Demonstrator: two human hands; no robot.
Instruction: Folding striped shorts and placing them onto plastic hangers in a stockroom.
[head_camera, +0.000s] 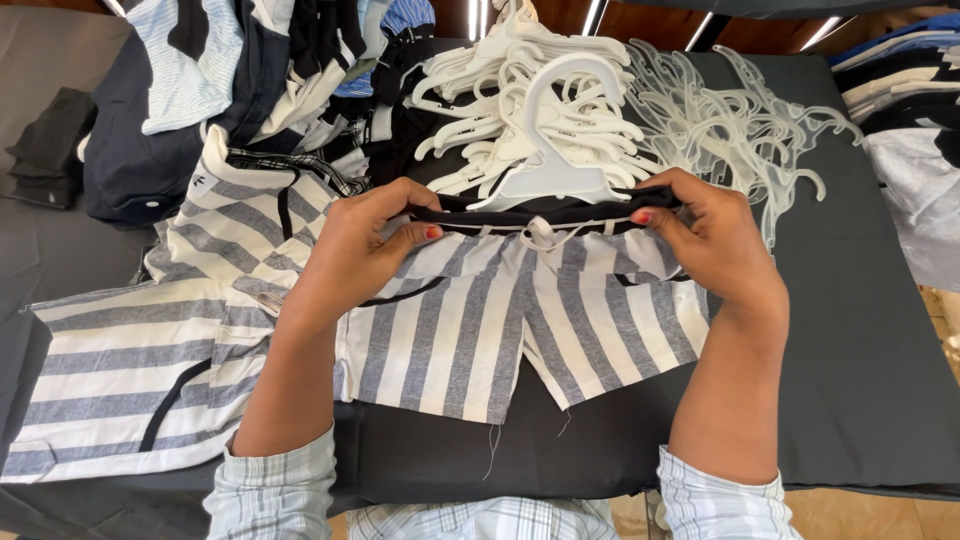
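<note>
A small pair of grey-and-white striped shorts (520, 330) with a black waistband lies flat in front of me on the dark table (860, 380). My left hand (360, 240) pinches the left end of the waistband. My right hand (705, 235) pinches the right end. A white plastic hanger (545, 150) sits at the waistband between my hands, its hook pointing away from me. Whether its clips grip the band is hidden by my fingers.
Several matching striped garments (130, 370) lie stacked at the left. A heap of white hangers (510, 80) and clear hangers (740, 120) sits behind. Dark and light clothes pile at the back left (200, 90); folded garments (910, 90) stack at the right edge.
</note>
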